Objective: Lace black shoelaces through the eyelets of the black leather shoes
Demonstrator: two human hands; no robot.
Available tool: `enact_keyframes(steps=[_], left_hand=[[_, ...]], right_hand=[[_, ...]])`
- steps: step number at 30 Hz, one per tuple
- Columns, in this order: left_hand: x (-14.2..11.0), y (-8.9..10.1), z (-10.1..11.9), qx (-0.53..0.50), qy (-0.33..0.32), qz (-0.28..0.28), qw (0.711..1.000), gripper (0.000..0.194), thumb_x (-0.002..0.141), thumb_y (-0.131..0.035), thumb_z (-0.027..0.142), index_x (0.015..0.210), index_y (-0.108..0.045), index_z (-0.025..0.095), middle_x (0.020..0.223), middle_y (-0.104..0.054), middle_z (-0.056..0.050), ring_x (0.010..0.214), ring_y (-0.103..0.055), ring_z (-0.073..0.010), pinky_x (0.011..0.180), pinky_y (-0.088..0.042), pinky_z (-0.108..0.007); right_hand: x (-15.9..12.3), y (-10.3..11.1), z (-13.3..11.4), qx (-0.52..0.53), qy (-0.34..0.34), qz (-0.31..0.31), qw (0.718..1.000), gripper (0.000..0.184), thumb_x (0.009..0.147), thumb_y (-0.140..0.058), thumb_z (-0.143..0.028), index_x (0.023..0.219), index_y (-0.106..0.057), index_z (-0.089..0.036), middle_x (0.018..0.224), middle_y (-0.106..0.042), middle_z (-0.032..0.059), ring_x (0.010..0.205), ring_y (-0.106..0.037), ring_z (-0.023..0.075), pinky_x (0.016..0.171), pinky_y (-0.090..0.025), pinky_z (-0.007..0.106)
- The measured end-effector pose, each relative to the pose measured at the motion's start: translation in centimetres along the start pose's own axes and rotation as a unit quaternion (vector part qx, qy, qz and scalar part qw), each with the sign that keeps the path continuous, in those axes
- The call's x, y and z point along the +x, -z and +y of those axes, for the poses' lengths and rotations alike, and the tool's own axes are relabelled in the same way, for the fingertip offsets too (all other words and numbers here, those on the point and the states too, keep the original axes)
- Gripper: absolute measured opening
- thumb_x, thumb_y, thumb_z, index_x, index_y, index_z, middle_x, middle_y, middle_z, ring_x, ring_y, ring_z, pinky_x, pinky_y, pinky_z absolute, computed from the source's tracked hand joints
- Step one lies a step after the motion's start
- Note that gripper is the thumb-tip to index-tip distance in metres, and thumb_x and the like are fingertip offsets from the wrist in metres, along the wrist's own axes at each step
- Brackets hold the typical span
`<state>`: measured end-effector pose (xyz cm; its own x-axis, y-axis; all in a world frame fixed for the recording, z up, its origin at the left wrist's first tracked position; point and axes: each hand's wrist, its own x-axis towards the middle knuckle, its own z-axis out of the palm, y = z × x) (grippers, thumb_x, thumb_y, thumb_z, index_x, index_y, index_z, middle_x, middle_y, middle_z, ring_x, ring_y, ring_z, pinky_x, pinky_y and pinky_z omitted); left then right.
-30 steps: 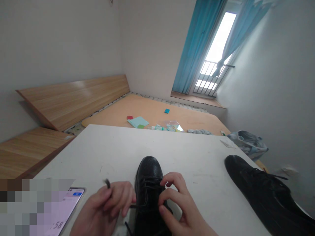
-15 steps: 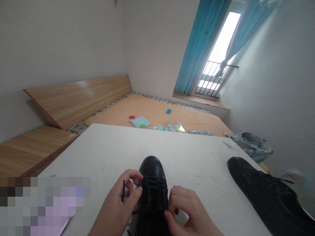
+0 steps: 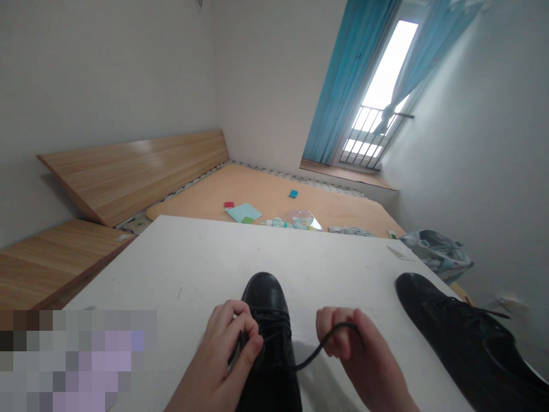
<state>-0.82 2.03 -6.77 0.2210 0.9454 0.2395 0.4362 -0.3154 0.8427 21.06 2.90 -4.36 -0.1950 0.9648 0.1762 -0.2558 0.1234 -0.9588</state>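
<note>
A black lace-up shoe [image 3: 274, 375] lies in front of me on the white table [image 3: 201, 257], toe pointing away. My right hand [image 3: 349, 337], just right of the shoe, is closed on a black shoelace [image 3: 315, 357] between thumb and fingers; the lace curves from the shoe's right side up to it. My left hand [image 3: 234, 343] is over the shoe's left side, its fingers curled and thumb closed near them, with a bit of dark lace showing in its grip. Part of the shoe's lacing is hidden behind that hand.
A second black shoe [image 3: 454, 337] rests at the table's right side. Beyond the table is a bed [image 3: 266, 183] with a light blue cloth-like item [image 3: 243, 212] and small packets on it. A plastic-lined bin [image 3: 441, 252] stands past the right edge.
My right hand has moved from the shoe's edge outward and up to the right, drawing the lace out. My left hand has shifted slightly right, its fingers now closed together.
</note>
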Motion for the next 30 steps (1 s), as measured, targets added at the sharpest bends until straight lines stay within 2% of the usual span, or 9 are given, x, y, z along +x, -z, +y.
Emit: enact_keyframes(steps=[3,5,10,14,16,19,24,27,30], left_hand=[[0.0,-0.1,0.0,0.002,-0.009,0.024,1.0,0.024,0.097,-0.044,0.036,0.079,-0.055,0.024,0.096,-0.056,-0.004,0.096,-0.052,-0.0227,0.085,-0.046,-0.033],[0.0,-0.1,0.1,-0.006,-0.009,0.03,0.999,0.026,0.096,-0.045,0.038,0.077,-0.056,0.024,0.096,-0.056,-0.004,0.096,-0.051,-0.023,0.085,-0.045,-0.033],[0.1,0.5,0.2,-0.072,0.033,0.009,0.997,0.042,0.096,-0.042,0.044,0.062,-0.051,0.021,0.088,-0.054,-0.003,0.09,-0.051,-0.0214,0.082,-0.044,-0.03],[0.0,1.5,-0.4,-0.213,0.065,-0.029,0.974,0.049,0.093,-0.042,0.057,0.061,-0.047,0.02,0.076,-0.052,-0.001,0.07,-0.049,-0.0174,0.063,-0.043,-0.026],[-0.2,2.1,-0.9,-0.308,0.064,-0.005,0.949,0.05,0.089,-0.049,0.062,0.061,-0.05,0.021,0.063,-0.047,0.002,0.059,-0.045,-0.0153,0.06,-0.043,-0.026],[-0.6,3.0,-1.6,-0.373,0.063,0.089,0.922,0.043,0.084,-0.059,0.058,0.062,-0.057,0.021,0.054,-0.044,0.004,0.054,-0.044,-0.0147,0.058,-0.046,-0.026],[-0.7,3.1,-1.7,-0.227,0.039,0.129,0.964,0.051,0.089,-0.047,0.057,0.053,-0.052,0.021,0.053,-0.045,0.002,0.051,-0.042,-0.0149,0.047,-0.037,-0.025],[-0.3,2.0,-1.1,-0.089,0.072,0.079,0.99,0.049,0.093,-0.041,0.049,0.052,-0.042,0.021,0.051,-0.041,0.004,0.049,-0.041,-0.0134,0.047,-0.033,-0.024],[0.0,0.8,-0.4,-0.022,0.085,-0.005,0.996,0.033,0.093,-0.042,0.044,0.071,-0.053,0.022,0.059,-0.048,0.005,0.056,-0.051,-0.0145,0.054,-0.039,-0.023]], right_hand=[[0.3,0.0,0.8,-0.247,-0.032,0.032,0.968,0.042,0.092,-0.053,-0.05,0.063,-0.056,-0.02,0.063,-0.051,0.0012,0.063,-0.046,0.0168,0.061,-0.035,0.03],[0.3,-0.3,1.3,-0.317,-0.034,0.022,0.947,0.032,0.091,-0.055,-0.045,0.074,-0.061,-0.019,0.071,-0.058,0.0026,0.07,-0.051,0.0184,0.067,-0.038,0.031],[0.2,-1.0,2.1,-0.328,-0.075,-0.006,0.942,0.03,0.091,-0.052,-0.043,0.082,-0.065,-0.018,0.073,-0.062,0.0035,0.07,-0.054,0.0185,0.067,-0.04,0.031],[0.3,-1.1,2.1,-0.306,-0.107,-0.022,0.946,0.015,0.083,-0.061,-0.034,0.082,-0.061,-0.019,0.07,-0.056,0.0003,0.067,-0.05,0.0164,0.066,-0.039,0.03],[0.3,-1.1,2.0,-0.275,-0.122,-0.043,0.953,0.016,0.083,-0.063,-0.033,0.078,-0.057,-0.019,0.073,-0.054,0.0,0.07,-0.05,0.0165,0.067,-0.038,0.029],[0.3,-0.9,1.8,-0.205,-0.135,-0.063,0.967,0.025,0.087,-0.062,-0.041,0.078,-0.051,-0.02,0.075,-0.049,-0.0015,0.069,-0.045,0.0148,0.065,-0.035,0.028],[0.6,-1.1,1.9,-0.1,-0.115,-0.052,0.987,0.033,0.088,-0.062,-0.051,0.083,-0.052,-0.02,0.079,-0.049,-0.0006,0.075,-0.044,0.0145,0.069,-0.035,0.027],[0.6,-1.5,2.1,-0.013,-0.104,-0.04,0.994,0.029,0.088,-0.066,-0.046,0.085,-0.052,-0.02,0.074,-0.05,-0.002,0.071,-0.044,0.0127,0.068,-0.035,0.025],[0.4,-1.6,2.0,0.091,-0.114,-0.073,0.987,0.03,0.087,-0.068,-0.044,0.089,-0.049,-0.022,0.061,-0.041,-0.0073,0.058,-0.035,0.0095,0.056,-0.028,0.022]])
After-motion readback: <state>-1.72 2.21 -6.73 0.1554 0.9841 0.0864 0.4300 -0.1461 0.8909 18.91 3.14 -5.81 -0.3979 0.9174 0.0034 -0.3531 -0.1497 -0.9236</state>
